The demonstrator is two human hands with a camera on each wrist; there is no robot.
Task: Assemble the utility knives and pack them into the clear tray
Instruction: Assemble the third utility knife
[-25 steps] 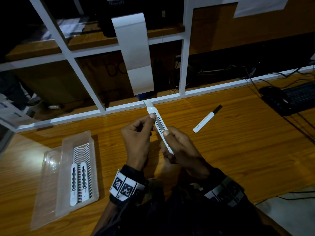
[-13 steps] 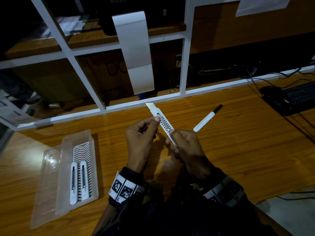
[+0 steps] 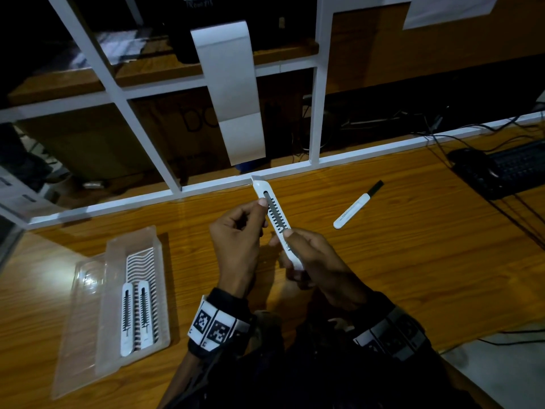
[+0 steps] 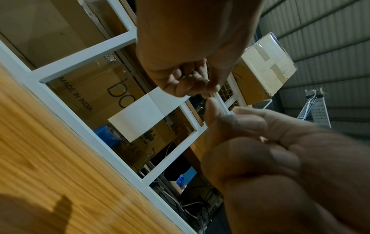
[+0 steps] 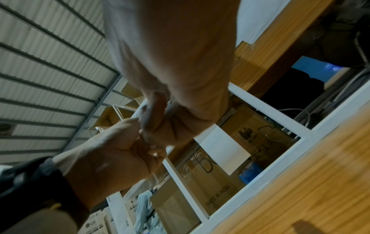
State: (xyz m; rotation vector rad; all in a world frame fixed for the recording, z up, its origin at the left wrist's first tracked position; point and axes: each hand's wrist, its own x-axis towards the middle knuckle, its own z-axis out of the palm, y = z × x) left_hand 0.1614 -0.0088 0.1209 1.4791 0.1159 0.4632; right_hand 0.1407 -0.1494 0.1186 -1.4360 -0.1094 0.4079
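Both hands are holding one utility knife (image 3: 275, 219) above the tabletop's (image 3: 413, 276) middle.
Right hand (image 3: 318, 261) is gripping its lower end; left hand (image 3: 236, 240) is pinching near its tip. Clear tray (image 3: 88, 335) is sitting near the left edge.

Bare desk (image 3: 383, 276) lies between clear tray (image 3: 159, 249) and keyboard (image 3: 513, 169).

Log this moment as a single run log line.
step: knife assembly | right hand: holds knife lower end | left hand: thumb at slider slot | clear tray: two knives packed | desk: one loose knife
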